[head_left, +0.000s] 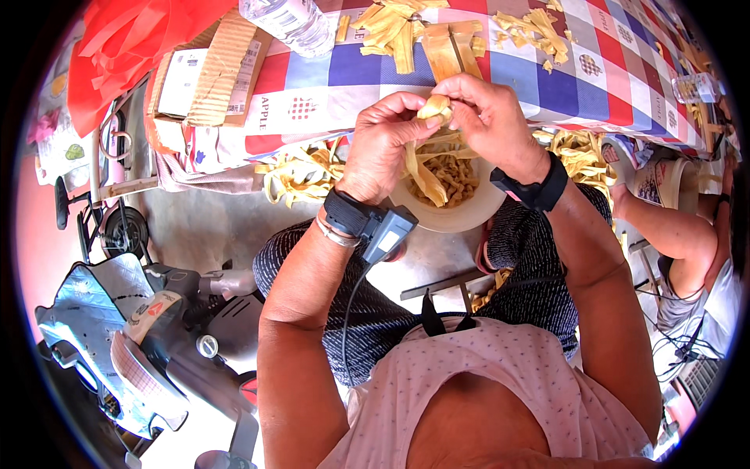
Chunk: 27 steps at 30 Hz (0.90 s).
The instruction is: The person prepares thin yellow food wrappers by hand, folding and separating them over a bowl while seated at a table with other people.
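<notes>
My left hand (pixel 380 141) and my right hand (pixel 491 117) meet at the table's near edge. Both pinch a pale yellow strip (pixel 434 111), soft and flat like tofu skin, bunched into a small knot between my fingertips. A pale length of strip (pixel 424 176) hangs below my left fingers, over a white bowl (pixel 491 207). Inside the bowl lie many small brownish-yellow knotted pieces (pixel 451 181). Past my fingers, a wide flat tan piece (pixel 449 53) rests on the table. Dark bands circle both wrists, and a small grey device (pixel 391 234) sits at the left one.
A checked tablecloth (pixel 348 102) carries yellow strips (pixel 394 35), a plastic bottle (pixel 293 27) and a cardboard box (pixel 215 70). More strips hang in piles (pixel 301 172) at the table edge. A grey scooter (pixel 180 313) stands left; another person's arm (pixel 664 227) reaches in at right.
</notes>
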Available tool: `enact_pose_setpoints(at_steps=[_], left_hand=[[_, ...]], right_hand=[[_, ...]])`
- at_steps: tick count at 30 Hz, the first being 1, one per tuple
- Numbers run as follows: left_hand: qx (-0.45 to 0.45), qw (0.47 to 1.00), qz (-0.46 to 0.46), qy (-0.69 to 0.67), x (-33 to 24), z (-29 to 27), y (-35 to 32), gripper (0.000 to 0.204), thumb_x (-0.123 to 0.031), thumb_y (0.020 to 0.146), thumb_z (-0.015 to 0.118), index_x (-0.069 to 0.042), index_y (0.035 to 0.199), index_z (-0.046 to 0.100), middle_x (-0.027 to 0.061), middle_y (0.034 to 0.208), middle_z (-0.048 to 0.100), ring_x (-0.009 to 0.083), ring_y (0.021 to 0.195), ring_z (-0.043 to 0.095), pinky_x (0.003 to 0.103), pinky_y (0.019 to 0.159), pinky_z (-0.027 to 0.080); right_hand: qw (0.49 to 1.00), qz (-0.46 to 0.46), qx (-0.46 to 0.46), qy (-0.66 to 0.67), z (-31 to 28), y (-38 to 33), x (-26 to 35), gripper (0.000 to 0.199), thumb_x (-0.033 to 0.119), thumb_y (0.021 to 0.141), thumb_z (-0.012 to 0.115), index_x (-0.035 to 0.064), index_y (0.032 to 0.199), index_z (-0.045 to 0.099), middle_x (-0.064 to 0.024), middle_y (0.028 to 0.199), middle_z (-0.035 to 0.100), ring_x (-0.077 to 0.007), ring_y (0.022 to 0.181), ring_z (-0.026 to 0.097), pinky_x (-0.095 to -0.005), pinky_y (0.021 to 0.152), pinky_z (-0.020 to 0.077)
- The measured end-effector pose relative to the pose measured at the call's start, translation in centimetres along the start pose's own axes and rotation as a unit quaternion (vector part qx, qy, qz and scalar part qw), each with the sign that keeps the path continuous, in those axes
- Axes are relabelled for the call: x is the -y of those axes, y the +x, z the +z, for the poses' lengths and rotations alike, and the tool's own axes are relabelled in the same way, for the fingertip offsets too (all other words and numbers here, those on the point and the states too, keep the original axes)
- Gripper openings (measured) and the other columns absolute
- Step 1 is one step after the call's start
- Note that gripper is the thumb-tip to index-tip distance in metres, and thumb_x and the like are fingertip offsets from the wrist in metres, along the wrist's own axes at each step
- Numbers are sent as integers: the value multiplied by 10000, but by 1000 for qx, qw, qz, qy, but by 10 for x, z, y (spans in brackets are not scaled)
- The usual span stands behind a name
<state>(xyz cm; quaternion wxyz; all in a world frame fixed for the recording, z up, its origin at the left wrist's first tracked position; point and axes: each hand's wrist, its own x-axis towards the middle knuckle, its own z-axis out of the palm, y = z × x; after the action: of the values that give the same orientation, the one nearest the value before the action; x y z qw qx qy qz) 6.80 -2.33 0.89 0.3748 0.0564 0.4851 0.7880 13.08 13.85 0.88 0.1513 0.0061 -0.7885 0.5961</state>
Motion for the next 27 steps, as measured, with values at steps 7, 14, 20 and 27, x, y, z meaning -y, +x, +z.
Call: enact_pose_setpoints(at_steps=[7, 14, 20, 27], left_hand=[[-5, 1000, 8, 10, 8, -2, 2, 177, 93, 799, 631, 8, 954, 625, 48, 916, 639, 113, 791, 577, 226, 747, 459], [-26, 998, 17, 58, 2, 4, -2, 123, 21, 846, 596, 35, 966, 614, 53, 905, 627, 123, 814, 562, 235, 777, 442], [-25, 999, -1, 38, 1, -4, 0, 145, 8, 809, 590, 55, 946, 600, 101, 969, 621, 149, 848, 562, 257, 800, 436], [35, 999, -1, 14, 2, -2, 0, 155, 33, 776, 543, 75, 920, 583, 140, 1037, 601, 183, 868, 571, 286, 793, 456]], right_hand=[[994, 53, 52, -84, -16, 4, -16, 31, -17, 803, 600, -9, 827, 582, -114, 681, 601, -147, 605, 582, -285, 558, 468], [955, -45, 90, -278, -10, -7, 12, 201, 110, 789, 657, -44, 864, 553, -184, 830, 596, -370, 756, 599, -409, 669, 490], [946, -114, 99, -287, -6, -10, 19, 233, 172, 827, 642, -7, 951, 560, -179, 851, 616, -327, 763, 623, -403, 644, 488], [939, -100, 111, -310, -7, -12, 12, 245, 260, 867, 626, 26, 799, 605, -112, 636, 616, -309, 590, 603, -396, 539, 455]])
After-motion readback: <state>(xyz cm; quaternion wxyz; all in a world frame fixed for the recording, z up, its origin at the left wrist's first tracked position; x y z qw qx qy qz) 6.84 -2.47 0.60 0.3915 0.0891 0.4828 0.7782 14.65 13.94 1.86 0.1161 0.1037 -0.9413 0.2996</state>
